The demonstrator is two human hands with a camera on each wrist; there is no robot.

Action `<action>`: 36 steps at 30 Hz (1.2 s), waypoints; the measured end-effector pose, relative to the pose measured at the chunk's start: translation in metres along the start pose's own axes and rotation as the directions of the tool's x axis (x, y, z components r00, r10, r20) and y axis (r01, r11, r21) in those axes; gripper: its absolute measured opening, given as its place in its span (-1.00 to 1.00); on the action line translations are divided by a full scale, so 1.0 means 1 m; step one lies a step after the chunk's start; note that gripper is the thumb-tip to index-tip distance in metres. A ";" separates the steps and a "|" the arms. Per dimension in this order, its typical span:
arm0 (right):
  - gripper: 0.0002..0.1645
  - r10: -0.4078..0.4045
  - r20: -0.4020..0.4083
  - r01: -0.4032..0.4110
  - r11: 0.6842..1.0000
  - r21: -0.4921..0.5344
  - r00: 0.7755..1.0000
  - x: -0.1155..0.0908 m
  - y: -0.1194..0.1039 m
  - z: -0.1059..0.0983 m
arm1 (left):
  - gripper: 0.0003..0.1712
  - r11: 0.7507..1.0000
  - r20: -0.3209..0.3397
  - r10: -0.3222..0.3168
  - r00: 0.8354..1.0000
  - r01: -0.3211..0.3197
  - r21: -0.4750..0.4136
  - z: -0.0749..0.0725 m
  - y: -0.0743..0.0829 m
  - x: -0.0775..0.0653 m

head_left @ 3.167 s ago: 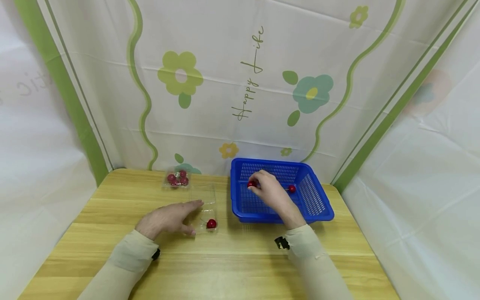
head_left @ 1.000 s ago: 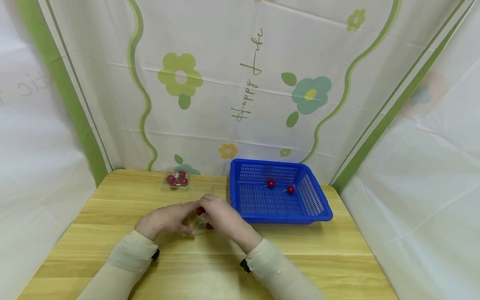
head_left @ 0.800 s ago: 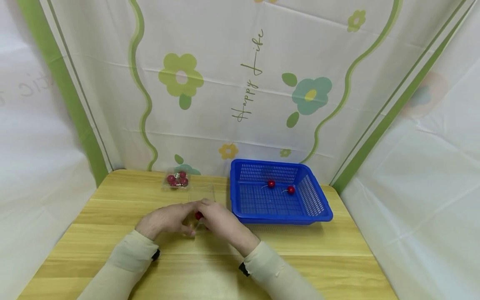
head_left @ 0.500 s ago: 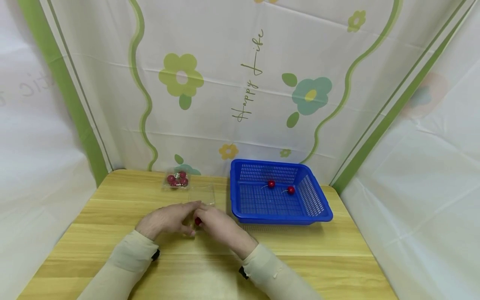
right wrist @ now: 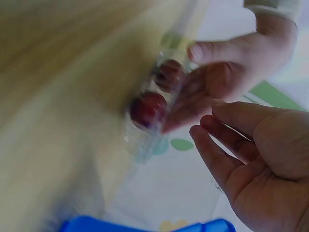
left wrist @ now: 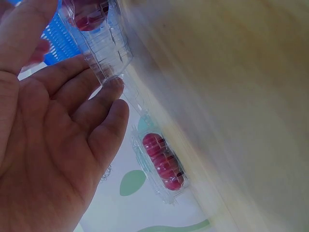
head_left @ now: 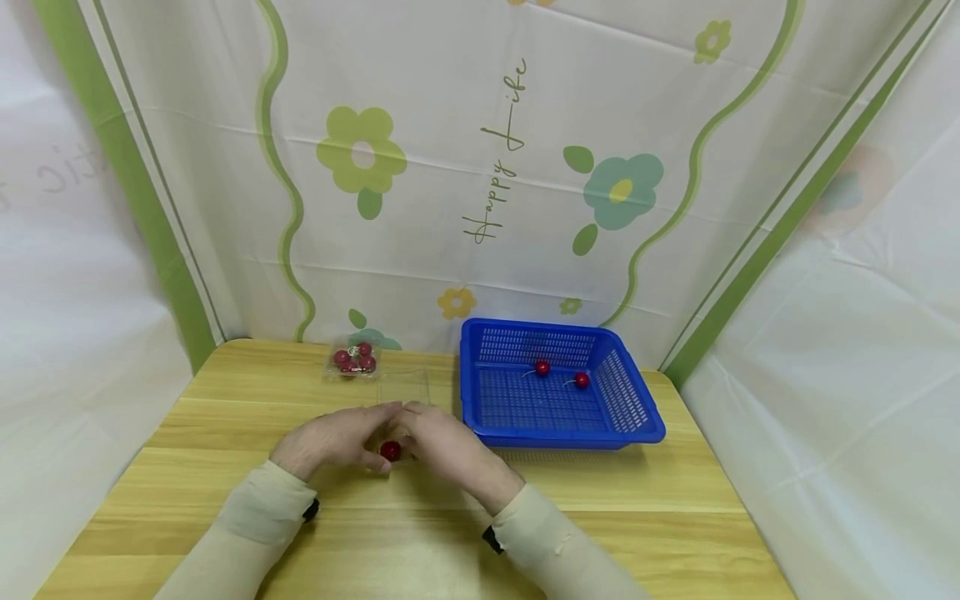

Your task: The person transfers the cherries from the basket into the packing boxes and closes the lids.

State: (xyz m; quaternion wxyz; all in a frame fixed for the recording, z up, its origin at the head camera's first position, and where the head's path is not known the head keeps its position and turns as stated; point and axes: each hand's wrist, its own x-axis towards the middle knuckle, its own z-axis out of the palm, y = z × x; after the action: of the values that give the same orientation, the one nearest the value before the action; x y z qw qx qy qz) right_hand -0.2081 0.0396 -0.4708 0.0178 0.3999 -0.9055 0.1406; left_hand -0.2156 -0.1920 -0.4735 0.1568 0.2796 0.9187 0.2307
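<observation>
Two red cherries, a nearer one [right wrist: 148, 110] and a second [right wrist: 169, 75], sit inside a clear plastic box [left wrist: 104, 53] on the table. Its clear lid [head_left: 405, 385] lies folded open toward the back. My left hand [head_left: 333, 437] is beside the box; in the left wrist view its extended fingertips touch the box wall. My right hand [head_left: 450, 446] is over the box's right side. The right wrist view shows its fingers loosely bent, apart from the cherries, with nothing between them. In the head view the hands cover most of the box, and one cherry [head_left: 391, 451] shows between them.
A blue plastic basket [head_left: 562, 434] stands to the right, with two stemmed cherries [head_left: 542, 367] in it. At the back left is a closed clear box [head_left: 330, 372] of several cherries. A printed white curtain [head_left: 420, 250] rises behind the wooden table [head_left: 420, 542].
My right hand has come from the basket to the box with a cherry, lowered it in beside the other and let go. Its fingers have now drawn slightly back. The left hand has stayed put.
</observation>
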 end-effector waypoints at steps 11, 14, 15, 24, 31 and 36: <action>-0.66 0.061 -0.084 -0.061 0.998 0.011 0.995 -0.006 0.020 -0.035 | 0.20 1.000 0.017 -0.019 1.000 0.019 0.022 0.000 0.000 0.002; -0.66 0.074 -0.109 -0.072 0.997 0.017 0.991 -0.008 0.028 -0.040 | 0.21 0.999 0.017 -0.016 1.000 0.015 0.029 0.000 0.000 0.002; -0.65 0.081 -0.117 -0.078 0.997 0.024 0.990 -0.009 0.031 -0.041 | 0.21 1.000 0.016 -0.014 1.000 0.013 0.029 0.000 0.000 0.002; -0.60 0.184 -0.153 -0.171 0.981 0.093 0.971 -0.020 0.056 -0.054 | 0.20 1.000 0.017 -0.007 1.000 0.007 0.025 0.000 0.001 0.002; -0.62 0.267 -0.164 -0.253 0.962 0.105 0.949 -0.028 0.079 -0.058 | 0.21 1.000 0.026 -0.023 0.999 0.023 0.006 0.000 0.002 0.001; -0.59 0.320 -0.164 -0.306 0.946 0.105 0.933 -0.034 0.097 -0.060 | 0.22 0.999 0.027 -0.035 0.999 0.035 0.001 0.001 0.002 0.001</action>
State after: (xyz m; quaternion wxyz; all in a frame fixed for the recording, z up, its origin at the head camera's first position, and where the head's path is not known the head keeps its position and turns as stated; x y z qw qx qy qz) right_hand -0.2606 0.1421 -0.4418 0.0607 0.2367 -0.9462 0.2121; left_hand -0.2154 -0.1896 -0.4731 0.1731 0.2668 0.9213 0.2239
